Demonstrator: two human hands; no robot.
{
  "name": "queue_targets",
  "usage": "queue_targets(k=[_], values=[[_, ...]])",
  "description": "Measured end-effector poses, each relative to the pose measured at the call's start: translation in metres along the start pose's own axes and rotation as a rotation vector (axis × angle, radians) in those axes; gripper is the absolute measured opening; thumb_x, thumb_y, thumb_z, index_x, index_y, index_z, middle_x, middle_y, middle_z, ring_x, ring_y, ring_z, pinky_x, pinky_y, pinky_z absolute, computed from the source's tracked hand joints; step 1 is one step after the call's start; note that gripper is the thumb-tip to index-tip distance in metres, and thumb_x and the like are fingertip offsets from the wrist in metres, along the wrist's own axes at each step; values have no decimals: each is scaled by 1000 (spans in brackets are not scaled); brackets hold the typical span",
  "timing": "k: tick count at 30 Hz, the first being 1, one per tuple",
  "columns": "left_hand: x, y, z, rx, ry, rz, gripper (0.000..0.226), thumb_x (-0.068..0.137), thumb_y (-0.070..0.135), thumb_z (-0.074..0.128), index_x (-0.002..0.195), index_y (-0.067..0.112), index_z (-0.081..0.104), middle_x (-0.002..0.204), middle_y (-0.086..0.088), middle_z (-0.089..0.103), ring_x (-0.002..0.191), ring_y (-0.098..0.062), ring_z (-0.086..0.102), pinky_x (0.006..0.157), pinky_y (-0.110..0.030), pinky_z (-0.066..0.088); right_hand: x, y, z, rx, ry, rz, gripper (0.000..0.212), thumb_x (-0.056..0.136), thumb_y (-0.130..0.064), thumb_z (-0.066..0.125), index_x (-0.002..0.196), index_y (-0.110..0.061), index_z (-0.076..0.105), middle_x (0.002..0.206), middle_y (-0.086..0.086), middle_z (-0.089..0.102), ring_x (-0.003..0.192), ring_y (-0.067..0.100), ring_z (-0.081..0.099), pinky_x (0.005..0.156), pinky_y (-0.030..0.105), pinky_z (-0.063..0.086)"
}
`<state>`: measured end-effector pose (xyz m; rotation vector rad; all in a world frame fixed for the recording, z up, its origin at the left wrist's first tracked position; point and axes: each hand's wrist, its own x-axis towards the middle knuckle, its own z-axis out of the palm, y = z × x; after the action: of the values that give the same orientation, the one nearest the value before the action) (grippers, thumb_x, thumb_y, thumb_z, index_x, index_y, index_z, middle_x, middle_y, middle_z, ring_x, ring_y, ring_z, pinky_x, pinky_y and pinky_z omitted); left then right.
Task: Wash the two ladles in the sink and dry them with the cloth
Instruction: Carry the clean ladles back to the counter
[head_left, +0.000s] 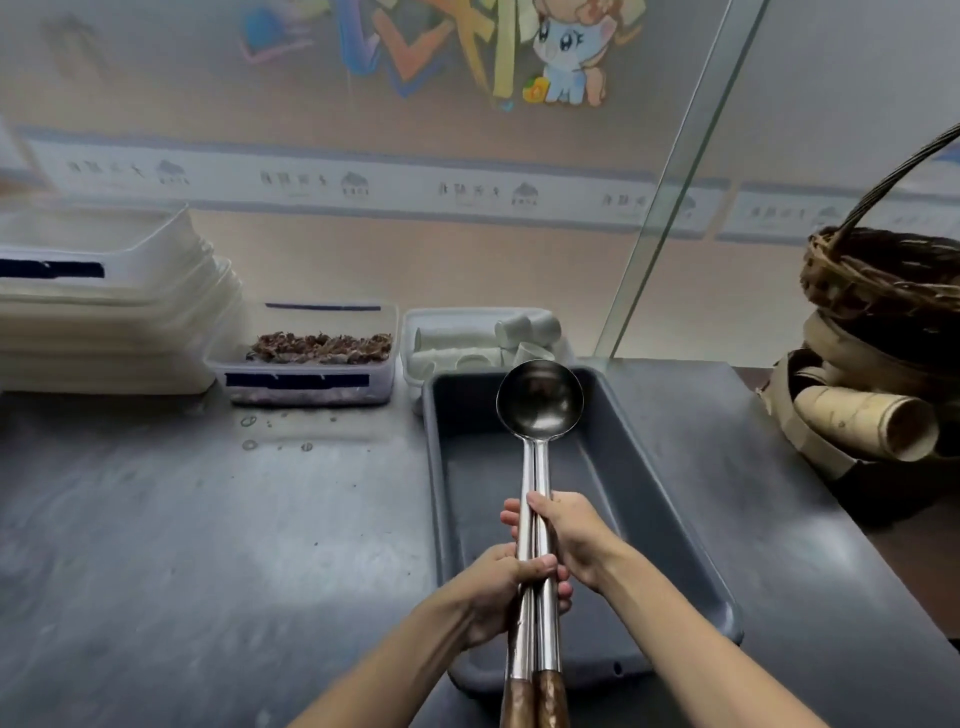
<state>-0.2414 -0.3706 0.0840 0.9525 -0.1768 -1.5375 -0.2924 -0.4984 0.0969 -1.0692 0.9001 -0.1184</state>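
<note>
step: carry both ladles (537, 467) to the sink, none in view; keep handles bunched, bowls nested | left hand (498, 587) fingers wrapped on both shafts, nearer the body | right hand (569, 535) fingers clasped just ahead | bowls beyond fingers, above grey tray (675, 499) on worktop (208, 519)

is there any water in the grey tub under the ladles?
No: the grey tub looks dry and bare inside, with both hands, left and right, holding the two ladles above it.
</note>
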Motion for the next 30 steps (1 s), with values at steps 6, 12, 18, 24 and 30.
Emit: queue_targets(k=[6,12,18,24,30], values=[[44,1,-16,-20,113,-61,11,98,2,53,101,-7,58,86,-17,63,79,-26,65,84,-39,57,56,6,-13,-4,-3,101,31,106,-10,47,117,15,61,111,30,71,73,22,73,68,32,62],[69,3,-35,-22,231,-77,14,98,2,53,107,-7,59,87,-16,65,81,-26,66,87,-42,58,100,16,-13,-10,-39,208,32,107,-12,45,118,13,62,102,24,74,74,19,74,69,30,60],[91,2,-48,-49,313,-95,17,99,1,52,110,-9,58,85,-16,65,78,-26,67,86,-43,59,132,22,-12,-54,-67,280,32,107,-14,44,116,10,63,106,25,75,80,23,74,72,33,61],[104,-3,-57,-167,341,-117,23,99,1,52,117,-11,57,89,-17,66,79,-28,67,76,-42,60,154,27,-17,-100,-103,344,34,108,-15,43,116,12,62,112,32,71,80,29,72,72,37,62],[108,-3,-61,-179,331,-152,27,98,6,56,122,-6,57,96,-15,67,84,-29,67,78,-44,57,160,25,-19,-98,-105,358,32,107,-14,42,116,9,62,113,25,73,90,27,76,69,36,60]])
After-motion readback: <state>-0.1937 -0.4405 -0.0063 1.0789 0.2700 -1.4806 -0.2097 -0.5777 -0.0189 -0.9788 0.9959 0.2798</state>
